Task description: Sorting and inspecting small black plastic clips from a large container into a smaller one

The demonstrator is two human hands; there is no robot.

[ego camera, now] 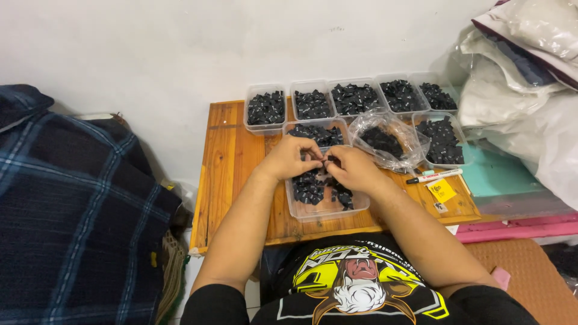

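1. The left hand (293,157) and right hand (352,170) meet over a clear plastic tray (325,207); both pinch small black pieces (310,188) between their fingertips.
2. The tray sits at the near edge of a low wooden table (232,168) and holds loose black pieces.
3. Behind the hands stand further filled containers (266,109) in a row along the wall.
4. An open clear bag (388,141) of pieces lies just right of the hands.
5. A marker (433,176) and a yellow note (442,190) lie near the right wrist.
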